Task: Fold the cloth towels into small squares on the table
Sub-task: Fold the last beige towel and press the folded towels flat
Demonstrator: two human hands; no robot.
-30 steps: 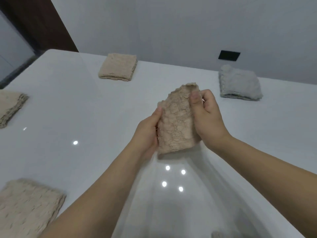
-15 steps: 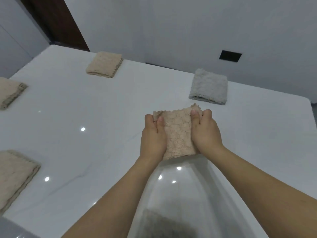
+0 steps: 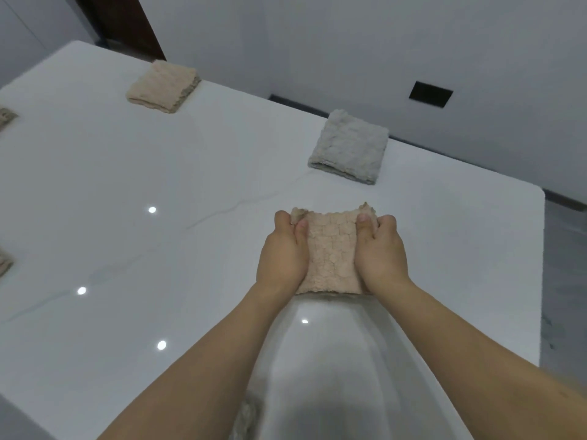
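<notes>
Both the left hand (image 3: 283,255) and right hand (image 3: 381,254) pinch the top corners of the folded beige towel (image 3: 330,252) just above the white surface (image 3: 158,249), likely about to set it down flat

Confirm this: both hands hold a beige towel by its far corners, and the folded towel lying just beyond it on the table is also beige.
Not quite. The left hand and right hand do hold the beige towel at its far corners, but the folded towel just beyond it is grey, as the head view shows. The folded beige towel lies farther off to the left.
</notes>
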